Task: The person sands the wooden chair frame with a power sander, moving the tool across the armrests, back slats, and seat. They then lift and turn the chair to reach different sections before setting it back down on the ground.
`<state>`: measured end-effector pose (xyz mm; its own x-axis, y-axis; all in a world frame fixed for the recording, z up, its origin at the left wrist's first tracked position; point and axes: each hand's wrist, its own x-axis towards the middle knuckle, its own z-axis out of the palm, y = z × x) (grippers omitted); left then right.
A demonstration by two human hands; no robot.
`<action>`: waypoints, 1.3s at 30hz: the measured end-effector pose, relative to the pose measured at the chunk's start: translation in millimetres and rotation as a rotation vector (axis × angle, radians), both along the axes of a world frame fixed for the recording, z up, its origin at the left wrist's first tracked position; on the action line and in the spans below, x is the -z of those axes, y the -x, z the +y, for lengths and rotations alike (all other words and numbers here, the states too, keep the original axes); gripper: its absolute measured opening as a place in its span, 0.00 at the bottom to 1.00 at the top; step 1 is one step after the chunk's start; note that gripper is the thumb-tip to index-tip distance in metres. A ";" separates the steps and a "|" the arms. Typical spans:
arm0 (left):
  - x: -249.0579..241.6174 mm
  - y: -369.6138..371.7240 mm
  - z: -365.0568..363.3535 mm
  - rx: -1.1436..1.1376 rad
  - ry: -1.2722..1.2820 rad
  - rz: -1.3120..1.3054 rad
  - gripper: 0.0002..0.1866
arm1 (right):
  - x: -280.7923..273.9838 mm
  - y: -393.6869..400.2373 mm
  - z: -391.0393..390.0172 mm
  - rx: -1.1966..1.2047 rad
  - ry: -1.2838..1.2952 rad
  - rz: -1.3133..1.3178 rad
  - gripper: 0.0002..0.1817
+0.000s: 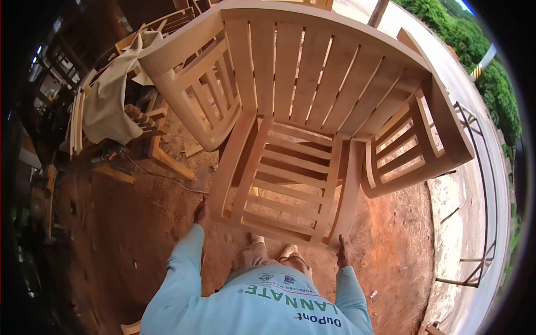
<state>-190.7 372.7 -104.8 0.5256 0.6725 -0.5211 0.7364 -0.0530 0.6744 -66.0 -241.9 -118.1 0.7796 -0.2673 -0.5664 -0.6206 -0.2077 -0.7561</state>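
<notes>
I see a bare wooden armchair (301,106) filling the centre and top of the frame, standing on the reddish dirt floor (128,234). My left hand (201,214) grips the chair's front left corner at lower centre, fingers closed on the wood. My right hand (341,252) clasps the front right corner the same way. A cloth (111,95) drapes over stacked timber at upper left.

One head-worn fisheye view looks steeply down, close over the wooden armchair (312,128), edges perhaps distorted.
</notes>
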 end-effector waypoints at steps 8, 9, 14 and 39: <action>33.1 -19.8 35.8 -0.082 0.206 0.072 0.59 | 70.9 -2.9 -24.6 0.053 -0.060 0.025 0.38; 47.5 -17.0 42.0 -0.073 0.235 -0.019 0.55 | 77.9 -3.9 -24.2 0.060 -0.063 0.008 0.37; 53.1 -33.9 40.0 -0.053 0.462 -0.267 0.50 | 46.4 -4.5 -9.8 -0.090 0.069 -0.224 0.37; 34.6 -20.2 -2.7 -0.025 0.438 -0.096 0.50 | 38.2 -38.4 -30.5 0.043 -0.081 -0.117 0.39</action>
